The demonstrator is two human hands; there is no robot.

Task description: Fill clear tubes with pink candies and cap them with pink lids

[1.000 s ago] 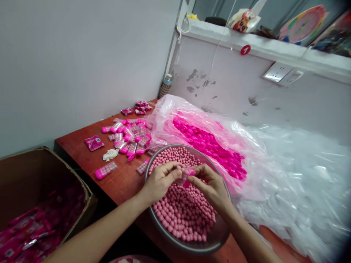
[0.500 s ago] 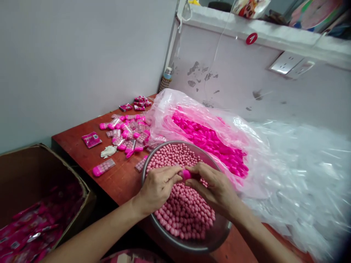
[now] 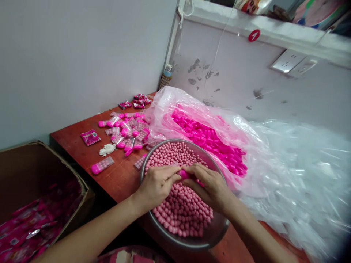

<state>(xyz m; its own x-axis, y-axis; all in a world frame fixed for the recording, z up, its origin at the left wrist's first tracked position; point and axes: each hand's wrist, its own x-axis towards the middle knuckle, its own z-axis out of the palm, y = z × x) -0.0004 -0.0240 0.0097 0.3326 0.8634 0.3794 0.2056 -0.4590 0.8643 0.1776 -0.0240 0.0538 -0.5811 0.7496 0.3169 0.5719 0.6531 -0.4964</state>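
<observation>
My left hand (image 3: 156,182) and my right hand (image 3: 210,184) meet over a metal bowl (image 3: 216,233) heaped with pink candy balls (image 3: 183,212). Both pinch a small container with a bright pink cap (image 3: 184,174) between their fingertips, just above the balls. Its body is mostly hidden by my fingers. Filled clear containers with pink caps (image 3: 127,129) lie piled on the red-brown table (image 3: 120,175) to the left of the bowl.
A clear plastic bag of bright pink caps (image 3: 211,140) lies behind the bowl. More clear plastic (image 3: 298,182) spreads to the right. A cardboard box (image 3: 41,171) holding pink packets sits at lower left. One filled container (image 3: 102,165), a pink sachet (image 3: 90,137) and a white scrap (image 3: 107,149) lie apart.
My hands have sunk a little toward the candy balls, still closed together on the pink-capped container. The view has shifted slightly downward.
</observation>
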